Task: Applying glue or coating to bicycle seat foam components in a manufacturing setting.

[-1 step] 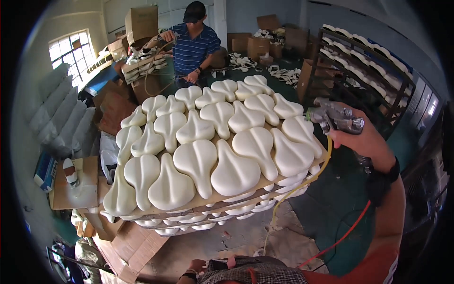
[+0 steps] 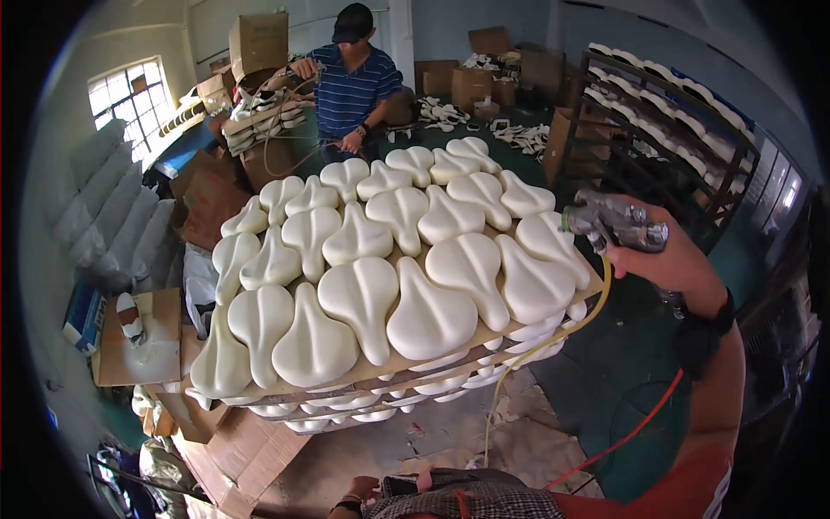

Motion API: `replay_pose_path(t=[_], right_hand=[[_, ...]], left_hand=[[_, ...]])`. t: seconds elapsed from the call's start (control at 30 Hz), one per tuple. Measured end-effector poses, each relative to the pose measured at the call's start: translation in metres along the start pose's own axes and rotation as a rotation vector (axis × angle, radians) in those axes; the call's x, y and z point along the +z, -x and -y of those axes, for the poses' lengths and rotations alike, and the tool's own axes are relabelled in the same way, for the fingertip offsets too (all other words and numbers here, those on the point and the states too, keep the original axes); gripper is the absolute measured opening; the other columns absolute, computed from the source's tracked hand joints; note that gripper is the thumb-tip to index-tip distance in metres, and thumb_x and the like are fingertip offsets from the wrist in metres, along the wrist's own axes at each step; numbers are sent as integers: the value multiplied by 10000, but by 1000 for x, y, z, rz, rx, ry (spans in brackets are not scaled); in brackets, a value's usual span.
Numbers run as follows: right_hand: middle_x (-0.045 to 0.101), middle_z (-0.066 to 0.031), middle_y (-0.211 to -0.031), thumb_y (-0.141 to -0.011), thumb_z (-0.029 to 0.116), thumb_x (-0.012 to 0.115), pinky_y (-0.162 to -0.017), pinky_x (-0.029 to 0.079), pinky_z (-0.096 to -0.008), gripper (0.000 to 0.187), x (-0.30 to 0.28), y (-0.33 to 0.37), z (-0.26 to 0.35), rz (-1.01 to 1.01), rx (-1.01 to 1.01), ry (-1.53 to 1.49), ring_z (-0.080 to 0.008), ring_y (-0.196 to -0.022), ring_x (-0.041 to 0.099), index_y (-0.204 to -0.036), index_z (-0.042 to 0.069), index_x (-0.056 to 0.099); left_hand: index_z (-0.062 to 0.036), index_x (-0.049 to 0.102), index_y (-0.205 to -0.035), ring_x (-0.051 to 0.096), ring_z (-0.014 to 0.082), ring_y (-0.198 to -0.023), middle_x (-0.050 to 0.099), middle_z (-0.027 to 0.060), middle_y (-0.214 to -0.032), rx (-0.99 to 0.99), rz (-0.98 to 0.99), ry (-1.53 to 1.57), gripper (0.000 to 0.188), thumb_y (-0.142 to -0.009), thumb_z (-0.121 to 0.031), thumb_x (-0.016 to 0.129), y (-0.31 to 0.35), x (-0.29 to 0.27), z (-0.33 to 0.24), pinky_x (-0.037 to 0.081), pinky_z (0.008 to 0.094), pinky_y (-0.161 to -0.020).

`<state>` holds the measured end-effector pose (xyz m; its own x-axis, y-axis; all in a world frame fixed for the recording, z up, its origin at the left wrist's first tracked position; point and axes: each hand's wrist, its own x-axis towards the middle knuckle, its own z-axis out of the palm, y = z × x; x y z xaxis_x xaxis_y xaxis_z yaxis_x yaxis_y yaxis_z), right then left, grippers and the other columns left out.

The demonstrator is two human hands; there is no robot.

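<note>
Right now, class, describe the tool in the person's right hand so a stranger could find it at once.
Start at the big board of white saddle-shaped pads. Just off its right edge, the right hand grips a metal spray gun. It alone is shiny grey, with a yellow hose trailing down.

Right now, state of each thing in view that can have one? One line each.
right hand: raised, gripping spray gun
spray gun: held, nozzle toward the pads
yellow hose: hanging slack from the gun
foam pads: lying in rows on the top board
boards: stacked, more pads between
left hand: low, partly hidden
rack: loaded with pads
</note>
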<state>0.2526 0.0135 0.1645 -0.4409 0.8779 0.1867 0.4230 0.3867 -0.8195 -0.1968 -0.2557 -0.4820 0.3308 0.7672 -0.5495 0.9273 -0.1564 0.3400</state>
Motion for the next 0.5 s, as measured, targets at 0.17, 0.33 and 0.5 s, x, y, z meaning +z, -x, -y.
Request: replay_pose_path(t=[0.17,0.33,0.5], right_hand=[[607,-11,-970,-768,-1,639,-697,461,-211,539,-7,6,-7,-48,6,-61,-43,-758,520,-1279,4,467],[606,-9,-922,-774,-1,628,-651,476,-220,524,-2,2,2,14,39,-53,-55,-704,535,-1273,5,469],[601,-3,-890,-787,32,643,-641,474,-214,522,22,-28,1,-59,-49,-61,-55,-682,537,-1279,19,470]], left_hand=[[-137,638,-891,655,262,-787,678,44,-888,136,21,2,231,-720,-285,686,5,5,13,515,401,-639],[-97,645,-884,648,215,-608,670,38,-743,202,-107,12,133,-766,-157,644,3,-16,18,490,340,-507],[-20,637,-846,652,187,-536,658,52,-668,54,-191,438,117,-824,-117,574,-3,-44,4,452,306,-401]])
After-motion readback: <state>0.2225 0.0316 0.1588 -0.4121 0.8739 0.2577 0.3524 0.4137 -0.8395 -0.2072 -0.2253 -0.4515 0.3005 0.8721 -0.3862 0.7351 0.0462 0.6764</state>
